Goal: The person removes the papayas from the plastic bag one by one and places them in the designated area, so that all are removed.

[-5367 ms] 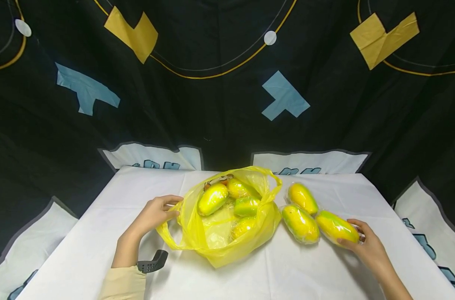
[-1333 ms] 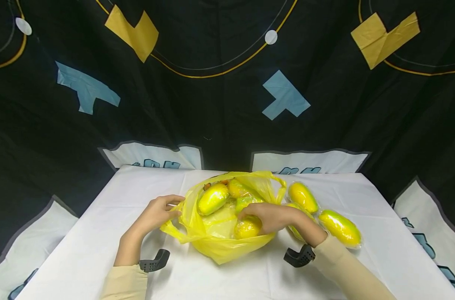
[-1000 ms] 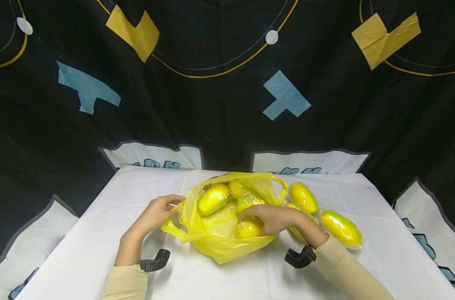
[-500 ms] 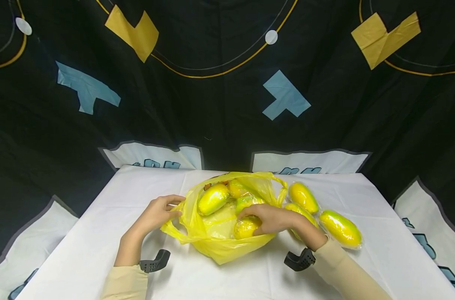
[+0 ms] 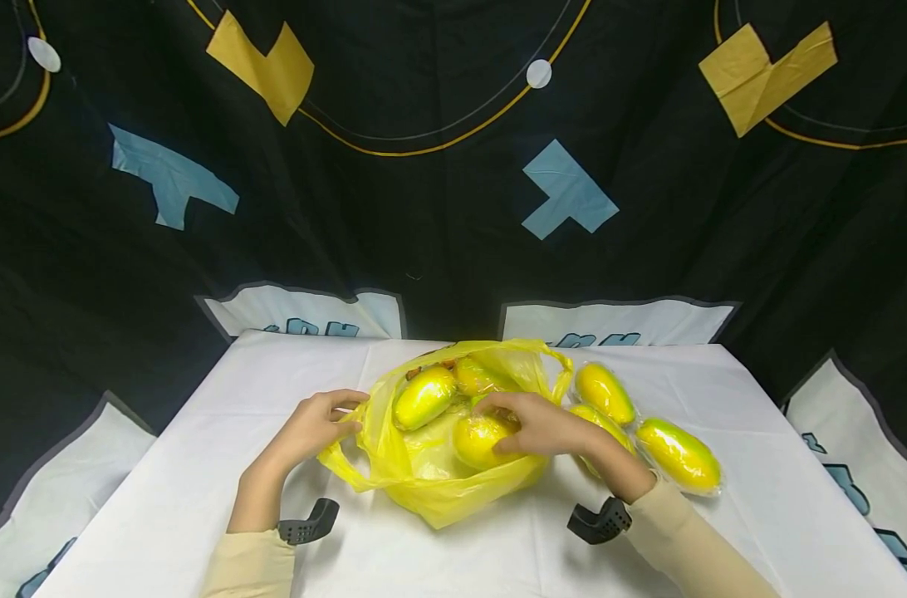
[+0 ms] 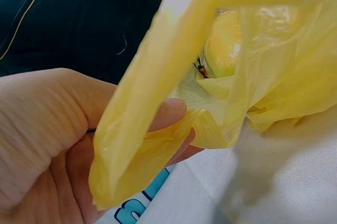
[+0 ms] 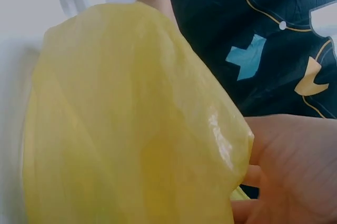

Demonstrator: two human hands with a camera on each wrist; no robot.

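A yellow plastic bag (image 5: 453, 502) stands with its mouth spread on the white table. My left hand (image 5: 313, 428) pinches the bag's left rim near the handle; the left wrist view shows the thumb (image 6: 171, 112) on the film. Inside the bag, my right hand (image 5: 539, 423) grips a film-wrapped yellow-green mango (image 5: 476, 440) from its right side. Another wrapped mango (image 5: 425, 399) lies at the bag's left, and one more (image 5: 476, 376) at the back. In the right wrist view the bag's side (image 7: 131, 118) hides most of the right hand's fingers.
Right of the bag lie three more wrapped mangoes: a rear one (image 5: 605, 393), an outer one (image 5: 679, 455), and one (image 5: 601, 422) partly behind the right forearm. A small orange-brown item (image 5: 413, 372) shows inside the bag's back. A dark curtain (image 5: 424, 224) hangs behind the table (image 5: 289, 365).
Earlier my right hand held the outer mango on the table; it then moved left into the bag. In the last half second it has raised the gripped mango slightly, leftward. The left hand stays put.
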